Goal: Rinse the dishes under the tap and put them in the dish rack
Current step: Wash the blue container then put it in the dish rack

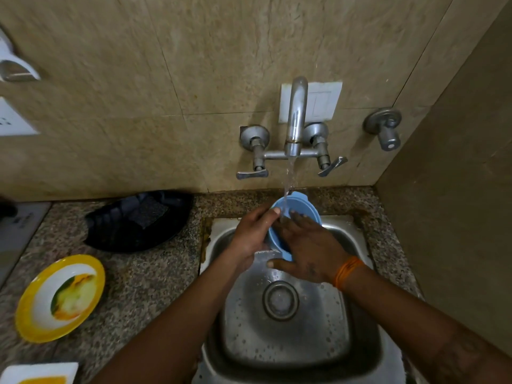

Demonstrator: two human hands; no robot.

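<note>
At frame centre the left hand grips the tilted blue bowl under the tap; the right hand rubs it with flat, relaxed fingers. The dark dish rack lies left of it, on the left hand's side.

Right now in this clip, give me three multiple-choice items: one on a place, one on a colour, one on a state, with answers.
1. Where is the yellow-rimmed plate?
A. on the counter left of the sink
B. inside the sink
C. under the tap

2. What colour is the bowl in the hands?
A. red
B. blue
C. white

3. What is the tap doing?
A. off
B. dripping only
C. running

Answers:
1 A, it lies on the granite beside the sink.
2 B, the left hand and right hand hold a blue bowl.
3 C, a stream falls onto the bowl.
</note>
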